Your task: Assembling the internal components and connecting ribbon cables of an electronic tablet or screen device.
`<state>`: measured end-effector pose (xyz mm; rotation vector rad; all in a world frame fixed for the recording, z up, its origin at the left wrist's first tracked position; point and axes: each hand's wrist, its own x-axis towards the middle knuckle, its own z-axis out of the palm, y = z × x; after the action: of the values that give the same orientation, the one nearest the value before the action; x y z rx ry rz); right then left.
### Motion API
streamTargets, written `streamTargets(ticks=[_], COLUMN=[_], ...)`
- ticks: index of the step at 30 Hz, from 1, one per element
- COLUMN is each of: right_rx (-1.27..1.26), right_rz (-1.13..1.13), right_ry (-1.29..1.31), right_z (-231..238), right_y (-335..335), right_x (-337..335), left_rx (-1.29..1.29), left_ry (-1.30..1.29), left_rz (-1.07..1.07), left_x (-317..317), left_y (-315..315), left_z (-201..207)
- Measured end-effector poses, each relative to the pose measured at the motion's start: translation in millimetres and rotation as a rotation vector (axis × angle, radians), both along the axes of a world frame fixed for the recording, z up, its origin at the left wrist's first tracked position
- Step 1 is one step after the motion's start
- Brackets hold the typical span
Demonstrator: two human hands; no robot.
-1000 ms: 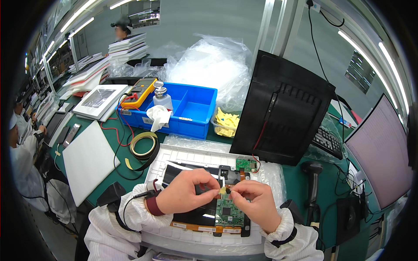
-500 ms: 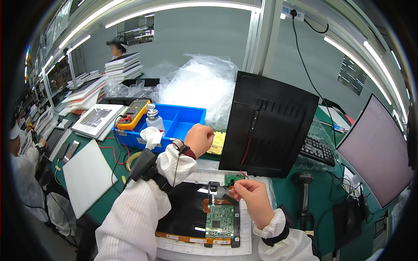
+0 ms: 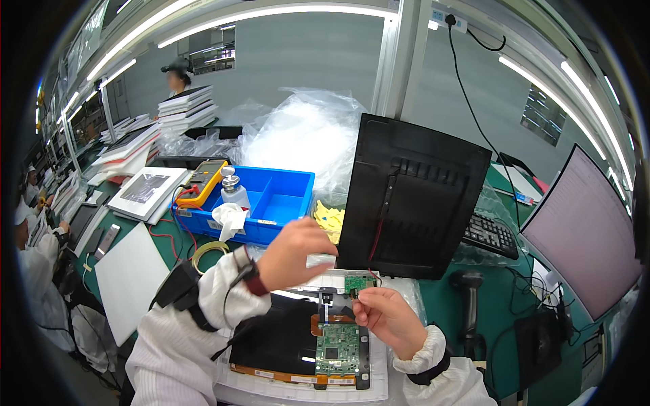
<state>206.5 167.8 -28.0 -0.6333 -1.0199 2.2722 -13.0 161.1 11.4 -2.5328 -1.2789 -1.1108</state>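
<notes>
My right hand (image 3: pixel 389 317) is closed in a pinch at the small green circuit board (image 3: pixel 359 281). A small dark piece shows at its fingertips, too small to name. Over the far edge of the white panel frame my left hand (image 3: pixel 294 256) is raised, thumb and fingers apart, with nothing visible in it. Below lies the opened display panel (image 3: pixel 271 338), its back dark, with a larger green circuit board (image 3: pixel 338 347) and an orange strip along its near edge. A thin red wire (image 3: pixel 376 240) runs from the upright black back cover (image 3: pixel 413 196) down to the small board.
Beyond my left hand stand a blue divided bin (image 3: pixel 284 201), a pump bottle (image 3: pixel 233 193), a yellow multimeter (image 3: pixel 205 181) and yellow pieces (image 3: pixel 328 218). A handheld scanner (image 3: pixel 467 304), keyboard (image 3: pixel 491 235) and monitor (image 3: pixel 582 230) are at right. Other people sit at left.
My left hand has come back from beside the blue bin toward the panel, and its fingers have spread. My right hand stays by the small board, shifted slightly left.
</notes>
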Motion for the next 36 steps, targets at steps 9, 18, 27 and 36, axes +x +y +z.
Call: streamTargets(ticks=[9,18,27,36], right_rx=[-0.102,-0.158,-0.191,0.720], right_rz=[0.234,0.383,0.495,0.183], right_ry=[0.064,0.120,0.115,-0.121], right_z=[10.7,16.8,19.6,25.3], right_y=[-28.8,-46.0,-62.1,-50.6], right_x=[-7.3,-7.3,-7.6,-9.1], left_rx=[0.107,0.092,-0.088,-0.715], left_ry=[0.142,0.265,0.098,-0.181], left_rz=[-0.087,-0.006,-0.048,-0.109], left_x=[16.6,19.5,26.5,19.1], left_y=[-79.3,-120.1,-142.0,-133.2], left_z=[11.2,33.9,39.1,26.4])
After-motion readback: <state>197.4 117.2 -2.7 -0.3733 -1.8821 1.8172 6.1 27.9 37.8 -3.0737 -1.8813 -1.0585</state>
